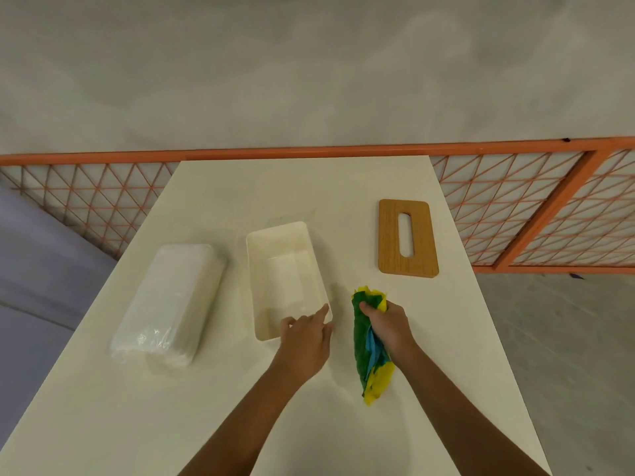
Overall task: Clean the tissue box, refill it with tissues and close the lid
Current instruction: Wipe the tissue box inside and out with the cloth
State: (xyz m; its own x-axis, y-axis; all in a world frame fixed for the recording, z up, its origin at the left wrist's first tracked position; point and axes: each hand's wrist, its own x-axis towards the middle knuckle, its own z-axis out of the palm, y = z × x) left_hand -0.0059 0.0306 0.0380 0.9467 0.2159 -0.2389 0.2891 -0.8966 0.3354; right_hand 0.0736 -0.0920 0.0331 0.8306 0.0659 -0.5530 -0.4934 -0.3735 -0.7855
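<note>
Mid-frame on the bench [309,424], tissue box [287,280] sits open and empty, left hand [305,341] fingers loosely apart at its near corner; right hand [388,326] fingers clamped on cloth [366,341]; lid [407,238] off upper right, tissue pack [168,304] left; cleaning, refill and closing apparently remain.

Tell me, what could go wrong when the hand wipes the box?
The tissue box looks light, and the left hand only touches its near corner, so wiping might slide or tip it. The cloth bunched in the right hand trails loose ends that could drag across the table.
</note>
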